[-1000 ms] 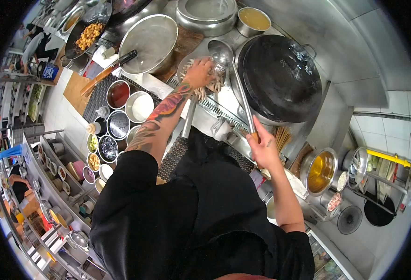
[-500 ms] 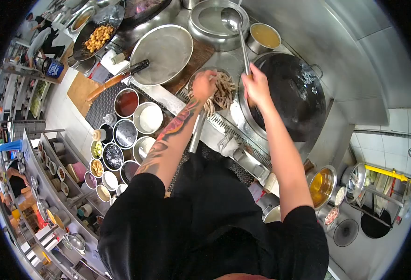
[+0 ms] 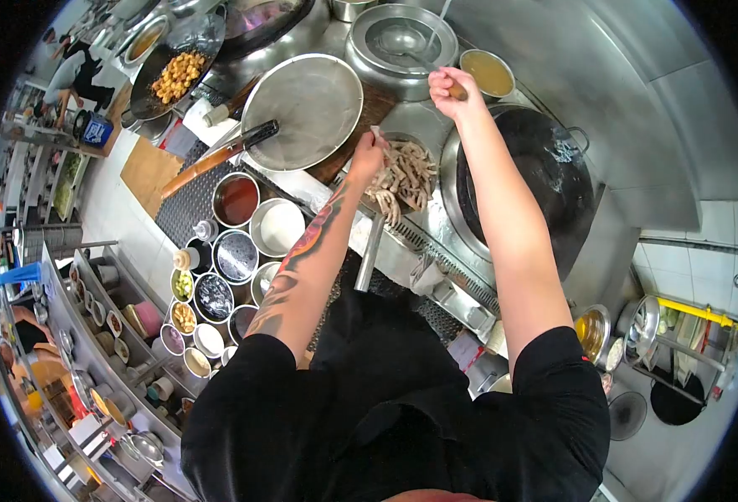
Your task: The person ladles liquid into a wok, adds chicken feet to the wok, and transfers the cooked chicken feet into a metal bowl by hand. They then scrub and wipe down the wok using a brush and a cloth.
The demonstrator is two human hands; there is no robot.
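Observation:
My right hand [image 3: 457, 94] is closed round the wooden handle of a ladle [image 3: 423, 62]. The ladle's bowl dips into a metal pot of water [image 3: 375, 38] at the back. My left hand [image 3: 368, 156] has its fingers drawn together at the left rim of a strainer holding pale brown meat strips [image 3: 409, 176]. Something small and white shows at those fingertips, but I cannot make out what it is. The strainer's metal handle [image 3: 370, 255] points toward my body. A dark wok [image 3: 536, 184] lies beneath and right of my right forearm.
A large round mesh strainer [image 3: 302, 113] rests on a wooden board, left of the meat. Several sauce and seasoning containers [image 3: 236, 256] crowd the left side. A pot of yellowish liquid [image 3: 488, 74] stands at the back right. Browned cubes [image 3: 178, 77] fill another wok. People work far left.
My right hand has moved up and away from the dark wok, lowering the ladle's bowl into the water pot. My left hand has shifted from above the meat to the strainer's left edge.

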